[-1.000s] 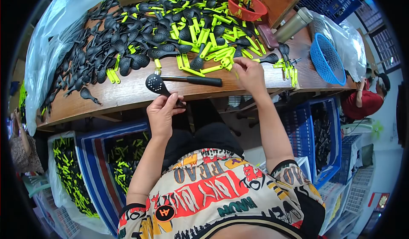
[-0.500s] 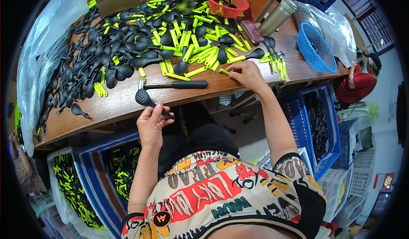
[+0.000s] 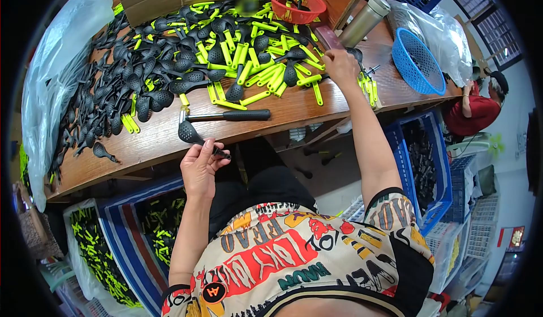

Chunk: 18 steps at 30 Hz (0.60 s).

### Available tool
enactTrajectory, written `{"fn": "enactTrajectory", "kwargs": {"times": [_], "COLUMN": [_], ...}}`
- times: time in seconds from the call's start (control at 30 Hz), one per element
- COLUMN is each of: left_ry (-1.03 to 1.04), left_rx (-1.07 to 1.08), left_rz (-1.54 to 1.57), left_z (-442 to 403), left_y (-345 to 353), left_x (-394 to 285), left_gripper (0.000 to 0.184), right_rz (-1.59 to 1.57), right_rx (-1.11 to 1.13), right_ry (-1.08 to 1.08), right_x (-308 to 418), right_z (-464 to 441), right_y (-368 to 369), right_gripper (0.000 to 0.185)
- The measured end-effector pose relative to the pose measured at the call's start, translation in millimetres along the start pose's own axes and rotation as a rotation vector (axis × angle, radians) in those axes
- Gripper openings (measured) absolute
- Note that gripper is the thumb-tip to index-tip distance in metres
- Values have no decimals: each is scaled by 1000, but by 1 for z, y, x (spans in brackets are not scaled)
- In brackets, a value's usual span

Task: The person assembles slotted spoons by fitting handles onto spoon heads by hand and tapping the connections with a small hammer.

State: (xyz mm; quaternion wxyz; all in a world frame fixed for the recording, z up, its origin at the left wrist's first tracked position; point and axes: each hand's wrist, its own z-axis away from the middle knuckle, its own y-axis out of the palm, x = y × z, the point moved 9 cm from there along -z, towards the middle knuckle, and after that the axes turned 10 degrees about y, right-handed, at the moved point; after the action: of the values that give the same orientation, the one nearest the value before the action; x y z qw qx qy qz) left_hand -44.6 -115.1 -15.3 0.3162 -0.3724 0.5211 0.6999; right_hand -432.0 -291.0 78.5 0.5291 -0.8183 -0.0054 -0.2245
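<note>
My left hand pinches the stem of a black perforated spoon near the table's front edge, bowl pointing up and away from me. Just beyond it lies a hammer with a black grip, its head beside a lime-green handle. My right hand reaches over the table at the right of the heap. Its fingers curl downward and their tips are hidden, so any hold cannot be made out. A loose lime-green handle lies to its left, beside another lime-green handle.
Black spoons and lime-green handles cover much of the wooden table. A red basket, steel flask and blue basket stand at the back and right. Blue crates stand below. A person in red sits at far right.
My right hand has let go of the lime-green handle, which now lies on the table, and has moved away from me toward the flask. My left hand still holds the perforated spoon.
</note>
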Motion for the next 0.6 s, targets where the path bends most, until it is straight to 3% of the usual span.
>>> {"fn": "enactTrajectory", "kwargs": {"times": [0.17,0.43,0.5,0.6], "left_ry": [-29,-37,-46,-49], "left_rx": [27,27,40,38], "left_rz": [7,3,9,7], "left_z": [2,0,0,0], "left_y": [6,1,3,2], "left_x": [3,8,11,13], "left_gripper": [14,14,14,14], "right_rz": [238,35,-105,-53], "right_rx": [90,96,63,78], "right_ry": [106,126,25,22], "right_x": [-5,-25,-19,-17], "right_z": [-23,-29,-27,-25], "right_y": [33,40,34,35], "right_gripper": [24,24,26,26]}}
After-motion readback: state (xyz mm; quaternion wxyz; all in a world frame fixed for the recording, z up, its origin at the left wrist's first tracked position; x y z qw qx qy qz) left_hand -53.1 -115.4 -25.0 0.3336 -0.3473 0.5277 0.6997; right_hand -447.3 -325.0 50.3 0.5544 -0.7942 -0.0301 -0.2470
